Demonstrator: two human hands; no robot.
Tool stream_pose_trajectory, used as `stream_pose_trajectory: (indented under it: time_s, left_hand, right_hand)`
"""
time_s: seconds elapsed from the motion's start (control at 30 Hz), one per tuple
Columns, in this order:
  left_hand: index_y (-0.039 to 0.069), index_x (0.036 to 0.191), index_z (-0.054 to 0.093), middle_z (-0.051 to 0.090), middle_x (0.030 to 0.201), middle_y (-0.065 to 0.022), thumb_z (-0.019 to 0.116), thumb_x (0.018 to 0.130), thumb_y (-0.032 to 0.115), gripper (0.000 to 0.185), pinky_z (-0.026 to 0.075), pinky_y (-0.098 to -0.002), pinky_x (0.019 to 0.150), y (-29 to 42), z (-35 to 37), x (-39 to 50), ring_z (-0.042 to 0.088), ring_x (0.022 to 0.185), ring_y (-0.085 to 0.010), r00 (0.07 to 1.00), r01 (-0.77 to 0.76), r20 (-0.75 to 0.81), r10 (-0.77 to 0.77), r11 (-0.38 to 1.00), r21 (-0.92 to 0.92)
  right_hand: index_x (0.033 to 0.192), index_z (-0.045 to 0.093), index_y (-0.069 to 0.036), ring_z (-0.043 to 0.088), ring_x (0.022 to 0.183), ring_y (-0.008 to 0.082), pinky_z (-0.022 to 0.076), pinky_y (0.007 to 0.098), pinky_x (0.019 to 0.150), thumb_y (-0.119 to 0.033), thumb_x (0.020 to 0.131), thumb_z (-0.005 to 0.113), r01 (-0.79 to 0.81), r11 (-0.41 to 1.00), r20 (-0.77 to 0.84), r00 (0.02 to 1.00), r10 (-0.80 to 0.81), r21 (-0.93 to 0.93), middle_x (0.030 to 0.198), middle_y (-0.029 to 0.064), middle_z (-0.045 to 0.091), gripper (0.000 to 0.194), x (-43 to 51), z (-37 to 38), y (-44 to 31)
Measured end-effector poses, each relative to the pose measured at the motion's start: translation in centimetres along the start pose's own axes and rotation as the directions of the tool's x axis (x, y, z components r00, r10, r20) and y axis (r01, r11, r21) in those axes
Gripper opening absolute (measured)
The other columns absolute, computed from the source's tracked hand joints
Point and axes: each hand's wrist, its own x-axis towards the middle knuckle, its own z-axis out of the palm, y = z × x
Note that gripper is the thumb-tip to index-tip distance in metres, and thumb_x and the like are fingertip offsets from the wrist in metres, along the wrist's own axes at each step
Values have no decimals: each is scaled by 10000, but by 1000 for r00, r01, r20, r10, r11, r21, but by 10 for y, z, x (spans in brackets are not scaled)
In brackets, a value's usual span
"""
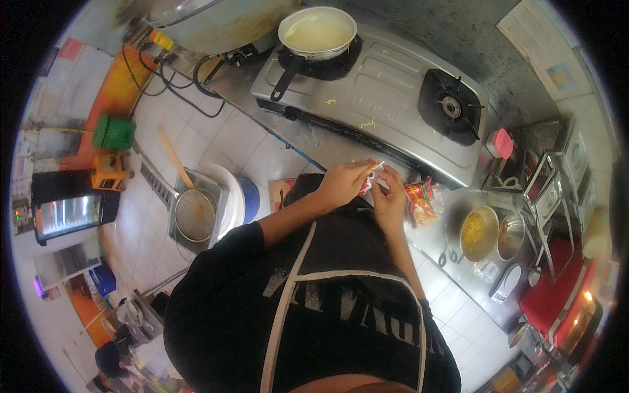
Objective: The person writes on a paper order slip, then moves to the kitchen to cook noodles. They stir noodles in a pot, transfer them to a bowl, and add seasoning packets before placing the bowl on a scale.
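Close in front of my apron, my left hand [345, 182] and my right hand [389, 199] both pinch a small red-and-white sachet [372, 178]. My fingers hide part of it, so I cannot tell if it is torn. Just right of my right hand, a red and orange printed plastic food packet [422, 202] lies on the metal counter [319, 142]. Beyond my hands is a two-burner steel gas stove [378, 83] with a few yellow noodle bits on its top. A saucepan [318, 32] of pale liquid sits on its left burner, the black handle towards me.
At the right are a metal bowl of yellow noodles [477, 231], a second steel bowl [511, 236], a pair of scissors [443, 255], a digital scale [506, 284] and a metal rack [545, 191]. To the left, a mesh strainer [195, 214] rests over a container.
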Motion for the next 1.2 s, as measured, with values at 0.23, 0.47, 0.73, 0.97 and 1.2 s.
stream_pose_trajectory:
  time_s: [0.23, 0.47, 0.73, 0.97, 1.2]
  left_hand:
    - [10, 1103, 659, 697, 993, -181, 547, 981, 154, 219, 530, -437, 783, -15, -9, 13, 678, 903, -362, 941, -271, 200, 272, 962, -31]
    - [19, 1016, 595, 612, 958, -194, 591, 909, 157, 175, 507, -464, 797, -14, -23, 20, 622, 898, -409, 857, -408, 305, 416, 908, -93]
    - [10, 930, 582, 600, 845, -178, 627, 805, 136, 183, 497, -490, 748, -20, -33, 26, 618, 815, -391, 751, -602, 315, 581, 798, -37]
    - [48, 888, 563, 535, 752, -140, 617, 790, 139, 145, 481, -431, 636, -18, -66, 30, 570, 700, -373, 735, -657, 298, 609, 749, 88]
    - [14, 815, 543, 621, 762, -151, 638, 934, 269, 297, 472, -394, 620, 25, -71, 40, 623, 683, -303, 984, -90, 117, 131, 949, -302]
  right_hand:
    - [977, 603, -6, 552, 1211, 268, 433, 359, 1039, -58, 920, 653, 64, 974, 219, 976, -15, -218, 1306, 168, 535, 92, 4, -22, 7]
    - [943, 551, -29, 522, 1219, 375, 394, 412, 1053, -97, 913, 658, 99, 977, 326, 945, -33, -187, 1281, 201, 524, 130, 6, -36, -21]
    - [978, 562, -33, 459, 1255, 401, 407, 473, 1043, -77, 842, 720, 473, 787, 563, 802, -199, -396, 1322, 185, 488, 213, 31, -35, -65]
    - [980, 551, -56, 458, 1227, 389, 384, 459, 1038, -39, 839, 720, 518, 779, 555, 786, -271, -354, 1284, 188, 485, 221, 26, -59, -80]
    - [1011, 558, -27, 576, 1075, 350, 474, 412, 934, 21, 854, 684, 472, 794, 384, 863, -328, -384, 1211, 194, 522, 207, 26, -56, -77]
